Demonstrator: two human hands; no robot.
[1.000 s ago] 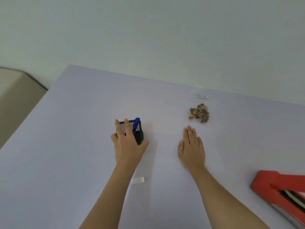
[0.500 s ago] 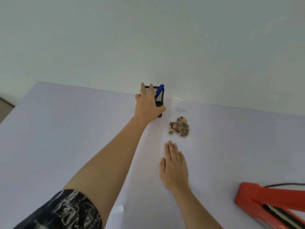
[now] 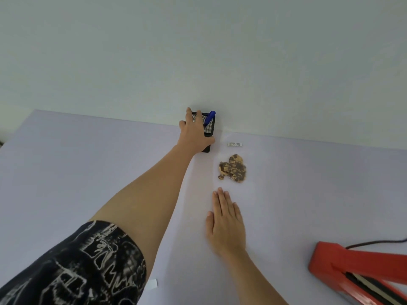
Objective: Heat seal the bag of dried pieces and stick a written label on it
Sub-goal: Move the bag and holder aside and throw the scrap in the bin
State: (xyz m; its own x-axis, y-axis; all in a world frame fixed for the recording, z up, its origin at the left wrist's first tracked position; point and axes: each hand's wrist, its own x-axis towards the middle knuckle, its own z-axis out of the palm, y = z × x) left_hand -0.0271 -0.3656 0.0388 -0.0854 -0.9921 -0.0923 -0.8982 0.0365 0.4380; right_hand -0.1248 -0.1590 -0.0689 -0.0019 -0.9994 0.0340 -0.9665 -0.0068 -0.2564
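Now: left hand point(image 3: 195, 135) reaches far across the table point(image 3: 88, 172), arm fully extended, fingers hooked over the rim of a square black mesh pen holder point(image 3: 209, 128) and thumb pressed to its near side, so it grips the holder. A blue pen point(image 3: 209, 118) stands tilted inside, cap end up. Right hand point(image 3: 226, 223) lies flat, palm down, fingers straight and close together, holding nothing. Its fingertips stop just short of the dried pieces point(image 3: 233, 168), which are mottled brown-and-tan, lumpy and clustered inside a clear bag point(image 3: 220, 159); the film's edges are faint and hard to trace. A small white rectangular label point(image 3: 234, 144) with fine dark lines lies just beyond the pieces, right of the holder. The table surface is smooth, matte and pale lavender. A glossy red heat sealer point(image 3: 334, 263) sits at near right, with a thin black cable point(image 3: 374, 242) trailing behind it. A black sleeve point(image 3: 77, 267) with a white pattern covers the left upper arm, and a white paper slip point(image 3: 152, 284) lies beside it.
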